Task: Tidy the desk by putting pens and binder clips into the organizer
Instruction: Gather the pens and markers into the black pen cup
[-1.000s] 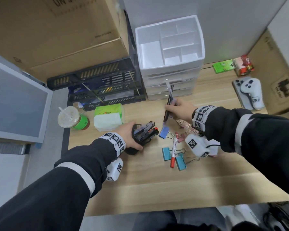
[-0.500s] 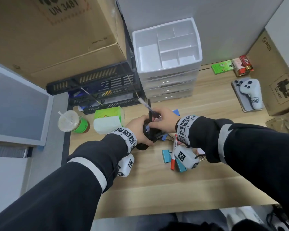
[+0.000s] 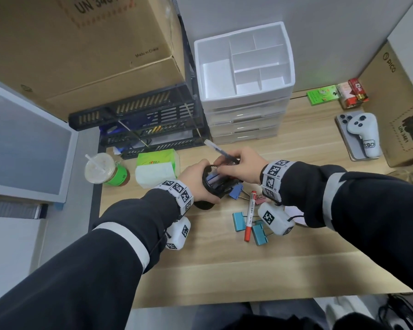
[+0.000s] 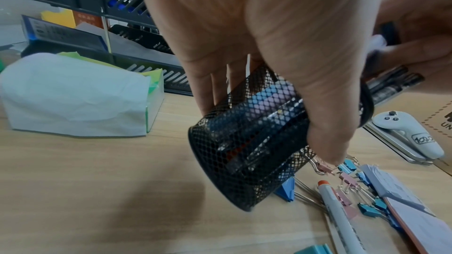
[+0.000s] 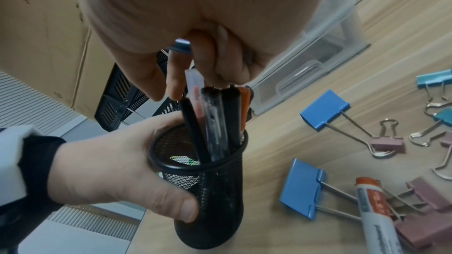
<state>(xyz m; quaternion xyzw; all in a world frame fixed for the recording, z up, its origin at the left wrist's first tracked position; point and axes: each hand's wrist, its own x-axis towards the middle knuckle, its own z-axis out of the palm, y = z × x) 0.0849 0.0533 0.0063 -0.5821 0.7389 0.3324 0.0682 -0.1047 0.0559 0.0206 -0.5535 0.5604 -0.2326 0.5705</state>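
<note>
Over the near-left desk my left hand (image 3: 196, 184) grips the tilted black mesh pen cup (image 5: 208, 184) — my right hand (image 3: 244, 166) pinches a blue-capped pen (image 3: 221, 153) among its pens; tipped further, they could spill.

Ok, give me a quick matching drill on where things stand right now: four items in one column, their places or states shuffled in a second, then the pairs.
Items:
1. mesh pen cup
2. red marker
3. blue pen
4. white organizer

States:
A. lying flat on the desk among binder clips
B. pinched in the right hand over the cup
C. gripped, tilted, by the left hand
D. at the back of the desk, top compartments holding nothing

Pairs: 1-C, 2-A, 3-B, 4-D
</note>
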